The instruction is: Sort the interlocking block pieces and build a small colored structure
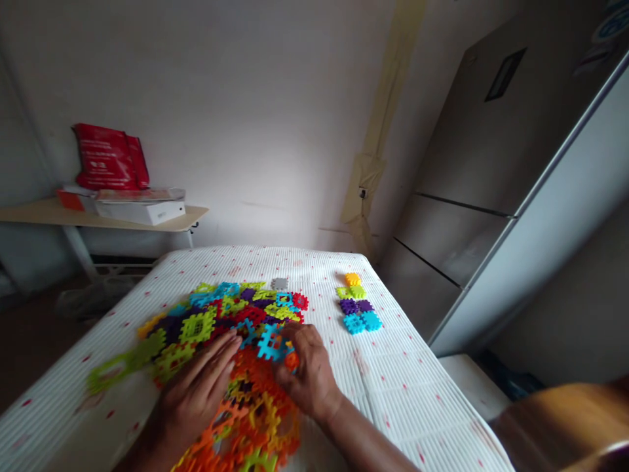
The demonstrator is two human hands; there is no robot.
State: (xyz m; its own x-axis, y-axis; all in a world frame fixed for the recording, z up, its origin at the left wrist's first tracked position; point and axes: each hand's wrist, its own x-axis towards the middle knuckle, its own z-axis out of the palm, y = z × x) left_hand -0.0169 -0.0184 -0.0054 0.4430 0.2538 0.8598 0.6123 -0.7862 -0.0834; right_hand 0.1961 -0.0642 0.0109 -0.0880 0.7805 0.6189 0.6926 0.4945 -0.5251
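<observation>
1. White ribbed cloth (407, 393) with red specks is covering the table, and a plain wall (255, 131) is rising behind
2. On a side desk (39, 213) at the left, a red bag (105, 157) is showing white lettering, too blurred for reading
3. At the right, a grey refrigerator (457, 164) is bearing a dark label (505, 74) and a round blue sticker (613, 25), neither legible
4. The left hand (189, 393) is resting along the near left side of a heap of interlocking plastic tiles (197, 326), fingers outstretched and close together, visibly gripping nothing
5. The right hand (310, 370) is curling half closed at the heap's right side; an orange piece (291, 361) is peeking out beside its thumb, but I cannot tell whether it is being gripped
6. A blue square tile (268, 343) is lying between the hands, while orange tiles (226, 416) are crowding nearer the wearer
7. Well apart to the right, yellow, green, purple and blue tiles (372, 320) are forming a short column
</observation>
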